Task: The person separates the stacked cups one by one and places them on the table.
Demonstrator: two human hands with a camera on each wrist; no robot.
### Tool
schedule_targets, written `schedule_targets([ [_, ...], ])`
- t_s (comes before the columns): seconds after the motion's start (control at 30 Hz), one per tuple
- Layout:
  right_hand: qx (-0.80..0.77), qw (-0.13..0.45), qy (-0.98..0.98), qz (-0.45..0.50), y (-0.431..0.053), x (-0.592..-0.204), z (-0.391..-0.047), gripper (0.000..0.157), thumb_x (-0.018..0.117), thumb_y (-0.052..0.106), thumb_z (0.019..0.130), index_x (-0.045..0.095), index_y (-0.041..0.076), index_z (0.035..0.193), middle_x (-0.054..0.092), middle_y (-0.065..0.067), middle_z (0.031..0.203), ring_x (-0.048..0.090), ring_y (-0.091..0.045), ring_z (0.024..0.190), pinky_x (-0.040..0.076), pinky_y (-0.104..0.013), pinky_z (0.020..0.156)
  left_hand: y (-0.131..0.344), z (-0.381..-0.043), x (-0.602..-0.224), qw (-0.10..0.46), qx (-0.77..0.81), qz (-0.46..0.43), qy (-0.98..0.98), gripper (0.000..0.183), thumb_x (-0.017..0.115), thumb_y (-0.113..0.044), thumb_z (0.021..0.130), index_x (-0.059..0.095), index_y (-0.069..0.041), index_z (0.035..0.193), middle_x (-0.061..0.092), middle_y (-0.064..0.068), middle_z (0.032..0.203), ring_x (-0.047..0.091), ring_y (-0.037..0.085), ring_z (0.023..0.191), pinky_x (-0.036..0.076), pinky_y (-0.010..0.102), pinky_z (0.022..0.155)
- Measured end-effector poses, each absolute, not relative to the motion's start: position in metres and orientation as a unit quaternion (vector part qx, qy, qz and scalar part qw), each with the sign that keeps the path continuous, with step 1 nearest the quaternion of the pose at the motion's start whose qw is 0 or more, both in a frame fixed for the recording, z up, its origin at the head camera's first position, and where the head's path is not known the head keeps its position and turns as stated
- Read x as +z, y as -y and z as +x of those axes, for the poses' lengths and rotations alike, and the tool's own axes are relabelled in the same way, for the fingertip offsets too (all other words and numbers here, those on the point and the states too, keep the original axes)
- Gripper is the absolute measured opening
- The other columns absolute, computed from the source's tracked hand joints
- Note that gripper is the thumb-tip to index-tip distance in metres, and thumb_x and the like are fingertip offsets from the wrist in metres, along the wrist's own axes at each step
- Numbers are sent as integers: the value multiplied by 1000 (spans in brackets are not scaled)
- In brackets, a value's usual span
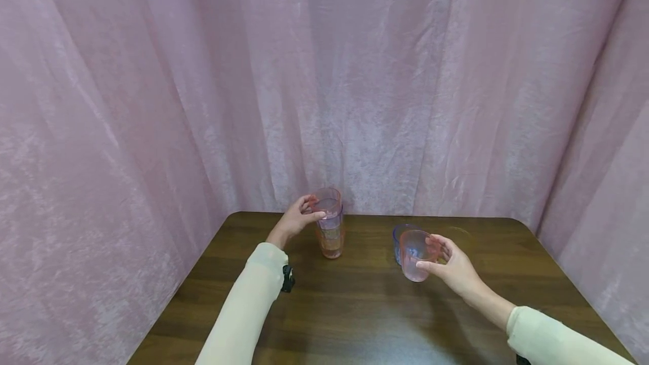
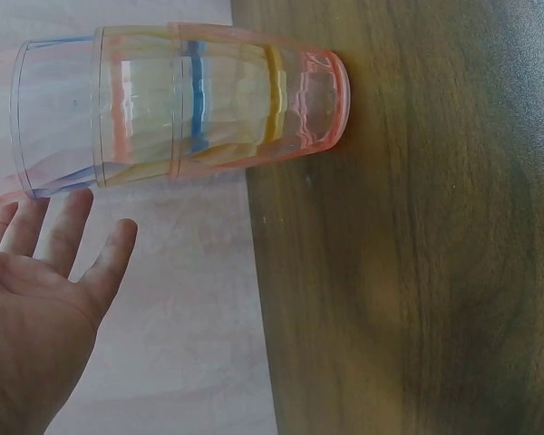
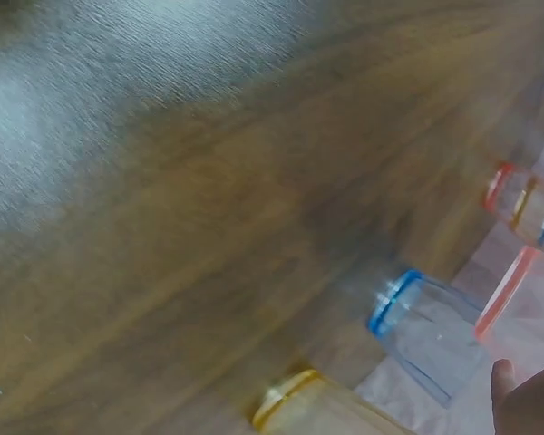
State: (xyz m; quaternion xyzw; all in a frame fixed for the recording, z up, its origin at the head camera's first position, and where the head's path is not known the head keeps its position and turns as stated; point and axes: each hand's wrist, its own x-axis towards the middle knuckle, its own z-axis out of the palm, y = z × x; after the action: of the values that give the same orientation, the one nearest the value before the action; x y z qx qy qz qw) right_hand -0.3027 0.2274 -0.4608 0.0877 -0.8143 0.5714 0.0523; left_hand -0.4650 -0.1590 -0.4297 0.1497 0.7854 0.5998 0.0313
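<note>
A tall upright stack of clear tinted plastic cups (image 1: pixel 332 236) stands toward the back of the table, with pink, blue and yellow bands showing through. My left hand (image 1: pixel 296 221) is at the upper left side of this stack, fingers spread and fingertips close to or touching the upper cups. My right hand (image 1: pixel 460 272) grips a pink cup (image 1: pixel 412 266) by its side, above the table. Just behind that cup is a blue cup (image 1: pixel 398 244), partly covered by it. A yellow cup (image 3: pixel 322 410) appears in the right wrist view, beside the blue one; my right hand mostly hides it from the head view.
The dark wooden table (image 1: pixel 350 320) has rounded back corners. Pink velvet curtains (image 1: pixel 375 100) hang directly behind its back edge and along both sides. Pale sleeves (image 1: pixel 243 308) cover both forearms.
</note>
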Motion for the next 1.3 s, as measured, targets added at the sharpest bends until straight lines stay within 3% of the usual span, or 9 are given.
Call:
schedule_targets([
  [0.13, 569, 41, 817, 83, -226, -470, -301, 89, 79, 22, 86, 25, -6, 150, 36, -27, 151, 28, -52, 139, 30, -61, 109, 159, -466, -430, 33, 601, 150, -784, 68, 77, -19, 89, 42, -5, 146, 48, 12, 148, 39, 31, 140, 34, 47, 113],
  [0.33, 570, 41, 817, 73, -226, -481, -299, 90, 81, 19, 84, 25, -8, 149, 37, -28, 151, 34, -49, 138, 35, -53, 108, 158, -465, -430, 34, 604, 151, -782, 71, 77, -20, 89, 40, -5, 148, 47, 11, 149, 39, 30, 140, 35, 46, 113],
  [0.53, 572, 50, 816, 69, -223, -490, -301, 88, 81, 15, 83, 27, -9, 148, 39, -30, 148, 35, -49, 137, 35, -54, 109, 158, -465, -430, 33, 608, 151, -779, 71, 77, -19, 89, 40, -5, 148, 47, 11, 150, 40, 30, 139, 35, 46, 113],
  [0.8, 578, 52, 812, 59, -217, -499, -301, 82, 82, 12, 82, 34, -8, 144, 44, -30, 144, 45, -47, 131, 48, -42, 101, 157, -464, -429, 32, 605, 148, -781, 68, 77, -20, 89, 42, -5, 146, 48, 11, 149, 42, 30, 138, 35, 47, 113],
  [1.1, 569, 42, 820, 46, -216, -504, -303, 86, 83, 16, 81, 31, -8, 146, 40, -30, 147, 40, -50, 133, 41, -52, 106, 157, -463, -428, 31, 600, 147, -786, 68, 77, -21, 89, 42, -5, 146, 47, 11, 149, 41, 30, 139, 34, 48, 113],
  [1.3, 567, 44, 822, 43, -214, -507, -303, 85, 83, 13, 82, 31, -10, 145, 41, -33, 145, 42, -49, 132, 42, -51, 105, 157, -462, -427, 34, 599, 142, -788, 69, 77, -22, 89, 41, -7, 147, 47, 9, 150, 40, 28, 140, 33, 47, 114],
])
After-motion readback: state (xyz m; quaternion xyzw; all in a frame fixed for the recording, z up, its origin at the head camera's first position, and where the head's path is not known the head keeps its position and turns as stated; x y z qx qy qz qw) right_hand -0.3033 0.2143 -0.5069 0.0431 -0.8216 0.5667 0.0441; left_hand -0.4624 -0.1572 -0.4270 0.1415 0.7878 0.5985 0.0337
